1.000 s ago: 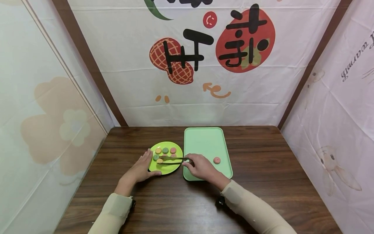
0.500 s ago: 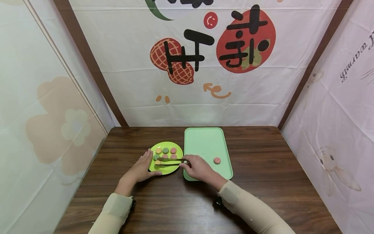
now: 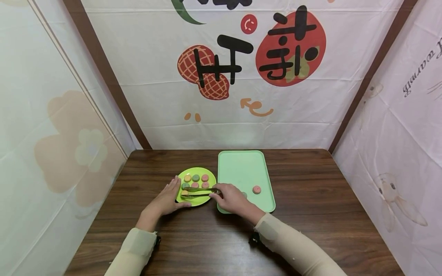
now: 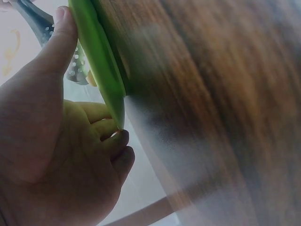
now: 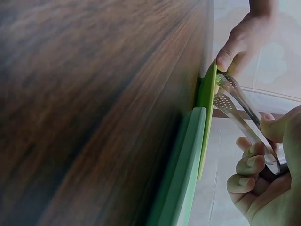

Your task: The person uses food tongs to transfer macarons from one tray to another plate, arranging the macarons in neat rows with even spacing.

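My left hand (image 3: 165, 197) rests at the left rim of the yellow-green plate (image 3: 203, 200), thumb and fingers spread along the edge. In the left wrist view, fingertips touch the plate's rim (image 4: 101, 61). My right hand (image 3: 230, 196) grips metal tongs (image 3: 200, 195) by the hinge end. The tong arms stand apart, with perforated tips on either side of a yellow macaron (image 3: 185, 193) at the plate's front left. Several other macarons sit in rows behind it, among them a second yellow one (image 3: 187, 178) and a green one (image 3: 195, 178).
A mint-green tray (image 3: 241, 165) lies right of the plate, under my right hand. On it are a pink macaron (image 3: 256, 189) and a green macaron (image 3: 244, 194) partly hidden by the wrist. The wooden table (image 3: 207, 237) ends at a printed cloth (image 3: 276, 134).
My right hand and the tongs have shifted slightly left, and the yellow macaron between the tips has moved left on the plate. A green macaron on the tray has come into view. The left hand stays put.
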Demonstrator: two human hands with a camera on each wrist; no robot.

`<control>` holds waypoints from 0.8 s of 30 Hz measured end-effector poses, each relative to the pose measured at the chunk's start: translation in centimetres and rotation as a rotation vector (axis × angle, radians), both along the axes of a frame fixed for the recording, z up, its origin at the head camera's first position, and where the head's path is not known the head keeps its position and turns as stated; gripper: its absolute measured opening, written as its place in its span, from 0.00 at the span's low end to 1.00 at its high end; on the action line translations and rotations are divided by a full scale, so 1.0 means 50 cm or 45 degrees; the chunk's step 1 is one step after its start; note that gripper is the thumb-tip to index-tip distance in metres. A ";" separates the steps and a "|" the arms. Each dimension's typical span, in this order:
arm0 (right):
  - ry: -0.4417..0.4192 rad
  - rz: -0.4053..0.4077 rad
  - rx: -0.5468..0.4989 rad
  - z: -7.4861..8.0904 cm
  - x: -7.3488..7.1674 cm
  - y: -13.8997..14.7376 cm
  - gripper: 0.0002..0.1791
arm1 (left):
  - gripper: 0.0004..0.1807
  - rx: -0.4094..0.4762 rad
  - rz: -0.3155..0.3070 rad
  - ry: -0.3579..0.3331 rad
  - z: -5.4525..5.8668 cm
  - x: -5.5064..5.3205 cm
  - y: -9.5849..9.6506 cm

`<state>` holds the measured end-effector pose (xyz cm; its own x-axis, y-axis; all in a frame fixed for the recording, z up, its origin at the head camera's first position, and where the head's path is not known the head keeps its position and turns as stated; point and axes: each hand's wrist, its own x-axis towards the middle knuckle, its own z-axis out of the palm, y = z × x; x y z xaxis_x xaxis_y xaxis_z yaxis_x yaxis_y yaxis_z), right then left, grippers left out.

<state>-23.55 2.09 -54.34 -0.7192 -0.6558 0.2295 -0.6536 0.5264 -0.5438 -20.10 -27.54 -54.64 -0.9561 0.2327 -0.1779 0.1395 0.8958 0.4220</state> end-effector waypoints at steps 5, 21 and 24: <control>0.001 -0.004 0.001 -0.003 -0.001 -0.003 0.18 | 0.67 0.013 -0.002 0.002 0.003 0.002 0.002; -0.023 -0.029 0.038 -0.002 0.001 -0.017 0.13 | 0.66 0.013 0.005 -0.005 0.005 0.004 0.003; -0.024 -0.032 0.043 0.000 0.002 -0.019 0.13 | 0.66 0.011 0.004 -0.004 0.003 0.003 0.003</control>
